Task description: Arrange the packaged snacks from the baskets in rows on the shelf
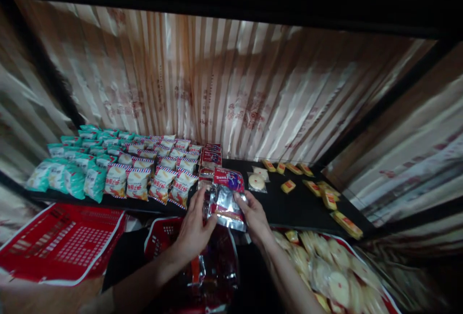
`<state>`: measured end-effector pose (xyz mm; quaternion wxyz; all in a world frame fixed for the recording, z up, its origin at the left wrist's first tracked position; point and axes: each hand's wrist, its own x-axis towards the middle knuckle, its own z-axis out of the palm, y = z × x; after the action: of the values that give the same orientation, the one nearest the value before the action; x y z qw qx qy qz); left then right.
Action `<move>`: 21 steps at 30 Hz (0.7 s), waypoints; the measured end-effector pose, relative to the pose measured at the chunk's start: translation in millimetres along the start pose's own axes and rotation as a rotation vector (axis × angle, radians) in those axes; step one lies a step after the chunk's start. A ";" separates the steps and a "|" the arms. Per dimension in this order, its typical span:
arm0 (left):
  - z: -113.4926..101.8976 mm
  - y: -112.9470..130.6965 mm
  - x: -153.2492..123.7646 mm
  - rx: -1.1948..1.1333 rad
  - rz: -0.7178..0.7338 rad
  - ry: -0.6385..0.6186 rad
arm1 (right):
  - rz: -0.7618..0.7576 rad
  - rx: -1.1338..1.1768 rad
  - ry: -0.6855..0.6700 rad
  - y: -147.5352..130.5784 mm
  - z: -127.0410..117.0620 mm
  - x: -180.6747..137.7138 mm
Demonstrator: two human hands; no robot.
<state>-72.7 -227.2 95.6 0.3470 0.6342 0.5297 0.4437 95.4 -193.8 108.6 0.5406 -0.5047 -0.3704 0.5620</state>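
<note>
Both my hands hold a shiny silver and red snack packet [227,201] over the front edge of a black shelf [289,203]. My left hand [194,227] grips the packet's left side with the fingers curled round it. My right hand [255,215] pinches its right side. Just behind it stands a short row of similar red packets [211,158]. Below my hands a red basket [202,275] holds more shiny red packets.
Teal packets [68,171] and red-and-white striped packets [155,174] fill the shelf's left half. Round pale cakes [256,181] and small yellow packets [327,198] lie to the right. An upturned red basket [61,241] sits at left; a basket of wrapped cakes [333,275] at right.
</note>
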 end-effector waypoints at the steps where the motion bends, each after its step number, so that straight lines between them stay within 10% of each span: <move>1: 3.3 3.1 10.9 0.128 0.106 -0.033 | -0.018 0.009 0.029 -5.5 -2.4 17.5; 7: 29.4 3.4 87.0 0.615 0.398 -0.156 | -0.048 -0.143 0.053 -16.4 -6.8 125.1; 21: 38.7 -48.3 214.5 0.935 0.249 -0.192 | -0.134 -0.532 0.039 15.9 33.8 269.2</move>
<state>-44.6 -6.4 79.4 0.0167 0.8184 0.5580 0.1360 84.3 72.5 55.7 0.4321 -0.6141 -0.5268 0.3983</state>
